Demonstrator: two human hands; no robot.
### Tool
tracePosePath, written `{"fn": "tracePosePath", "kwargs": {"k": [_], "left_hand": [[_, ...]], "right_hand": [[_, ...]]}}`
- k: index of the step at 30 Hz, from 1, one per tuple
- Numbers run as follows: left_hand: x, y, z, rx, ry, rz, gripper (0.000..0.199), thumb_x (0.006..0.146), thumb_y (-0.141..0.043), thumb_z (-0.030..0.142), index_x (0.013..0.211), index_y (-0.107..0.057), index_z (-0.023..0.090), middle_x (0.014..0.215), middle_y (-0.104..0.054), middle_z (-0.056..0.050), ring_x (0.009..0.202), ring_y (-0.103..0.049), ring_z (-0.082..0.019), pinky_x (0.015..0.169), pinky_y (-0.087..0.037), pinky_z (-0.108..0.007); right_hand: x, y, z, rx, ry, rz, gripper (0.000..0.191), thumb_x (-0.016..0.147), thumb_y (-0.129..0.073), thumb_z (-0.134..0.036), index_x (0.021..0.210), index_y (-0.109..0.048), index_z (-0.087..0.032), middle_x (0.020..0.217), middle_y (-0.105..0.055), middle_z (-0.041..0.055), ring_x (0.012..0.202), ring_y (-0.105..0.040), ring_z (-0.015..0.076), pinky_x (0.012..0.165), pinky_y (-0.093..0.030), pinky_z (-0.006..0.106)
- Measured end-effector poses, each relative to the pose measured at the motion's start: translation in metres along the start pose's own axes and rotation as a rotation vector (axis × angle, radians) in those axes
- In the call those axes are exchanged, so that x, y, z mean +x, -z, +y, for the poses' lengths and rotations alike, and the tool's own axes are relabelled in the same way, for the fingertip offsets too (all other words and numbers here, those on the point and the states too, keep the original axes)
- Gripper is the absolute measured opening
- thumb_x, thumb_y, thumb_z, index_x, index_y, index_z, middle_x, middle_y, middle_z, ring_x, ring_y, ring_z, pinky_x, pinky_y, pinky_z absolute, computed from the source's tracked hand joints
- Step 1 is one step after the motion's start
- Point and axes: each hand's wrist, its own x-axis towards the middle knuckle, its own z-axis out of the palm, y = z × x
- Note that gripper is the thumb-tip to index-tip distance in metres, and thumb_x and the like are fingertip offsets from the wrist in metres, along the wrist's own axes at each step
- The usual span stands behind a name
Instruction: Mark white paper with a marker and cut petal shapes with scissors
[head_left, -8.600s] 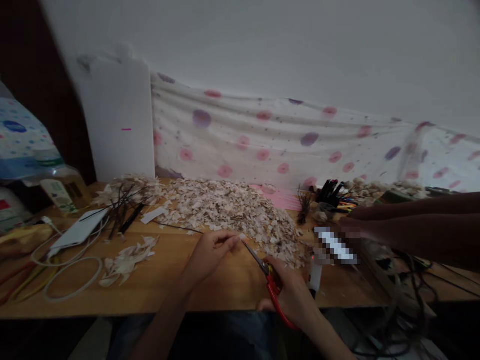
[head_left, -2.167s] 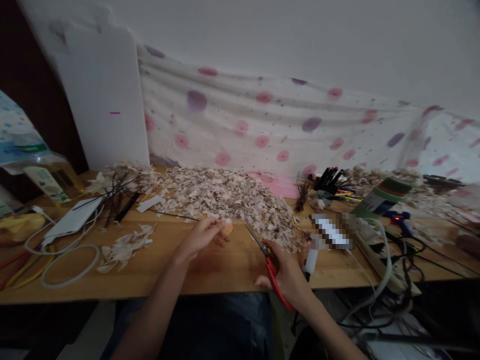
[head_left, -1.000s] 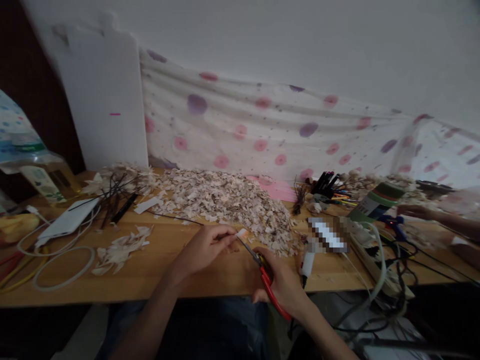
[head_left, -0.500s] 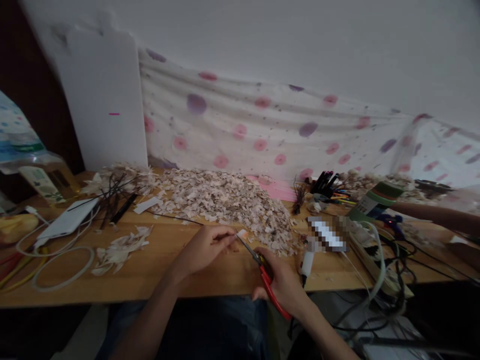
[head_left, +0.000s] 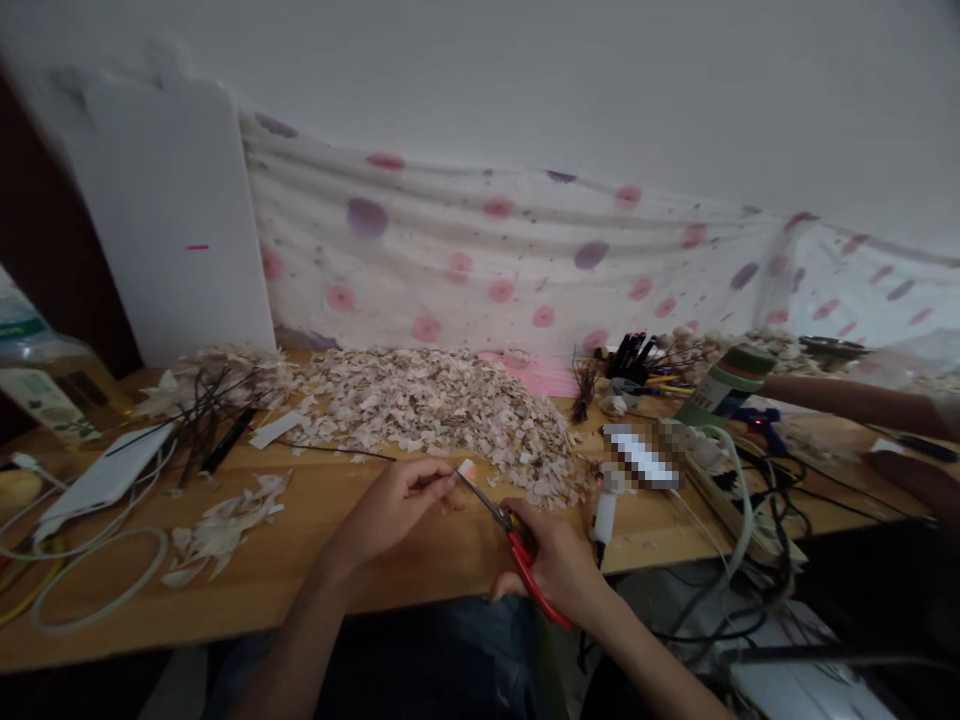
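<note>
We pinch a pale flake [head_left: 466, 468] in our left hand [head_left: 390, 505]; our right hand [head_left: 551, 565] clenches red-handled scissors [head_left: 529, 580], steel blades slanting up-left at it, beside a rough heap of flakes [head_left: 442, 420] on the wooden bench [head_left: 420, 570].

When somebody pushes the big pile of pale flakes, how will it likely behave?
The pile of pale flakes would probably spread, not move as one: its edge lies loose and scattered. The pieces look thin and papery, so likely light.
</note>
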Motion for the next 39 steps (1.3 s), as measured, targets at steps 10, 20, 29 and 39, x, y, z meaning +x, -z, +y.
{"fn": "tracePosePath", "kwargs": {"k": [10,20,29,39], "left_hand": [[0.0,0.0,-0.002,0.022,0.052,0.011,0.025,0.092,-0.056,0.039,0.088,-0.07,0.02,0.086,-0.071,-0.002,0.083,-0.064,-0.018,0.076,-0.047,-0.026],[0.002,0.004,-0.003,0.072,0.034,0.051,0.022,0.091,-0.057,0.038,0.088,-0.07,0.02,0.082,-0.071,-0.002,0.078,-0.065,-0.018,0.076,-0.049,-0.027],[0.002,-0.001,0.006,0.054,0.049,0.125,0.021,0.088,-0.057,0.038,0.082,-0.066,0.021,0.077,-0.07,-0.001,0.074,-0.065,-0.017,0.07,-0.05,-0.026],[0.004,-0.011,0.001,0.101,0.04,0.08,0.021,0.091,-0.055,0.036,0.088,-0.069,0.02,0.084,-0.071,-0.001,0.081,-0.064,-0.018,0.074,-0.047,-0.027]], "right_hand": [[-0.002,0.001,-0.002,-0.091,-0.027,0.029,0.073,0.053,-0.085,-0.064,0.106,-0.064,-0.018,0.076,-0.07,0.0039,0.068,-0.066,0.0238,0.057,-0.041,0.026],[-0.001,0.005,-0.003,0.034,-0.008,0.001,0.084,0.05,-0.088,-0.06,0.117,-0.059,-0.018,0.092,-0.07,0.0076,0.079,-0.066,0.0276,0.067,-0.049,0.031],[-0.003,0.004,-0.003,0.048,0.002,-0.006,0.087,0.052,-0.088,-0.059,0.121,-0.056,-0.017,0.097,-0.069,0.0097,0.082,-0.063,0.0282,0.069,-0.048,0.034],[-0.001,0.006,0.001,0.007,0.024,0.024,0.086,0.055,-0.085,-0.063,0.121,-0.055,-0.017,0.098,-0.067,0.0095,0.084,-0.062,0.0271,0.07,-0.045,0.032]]}}
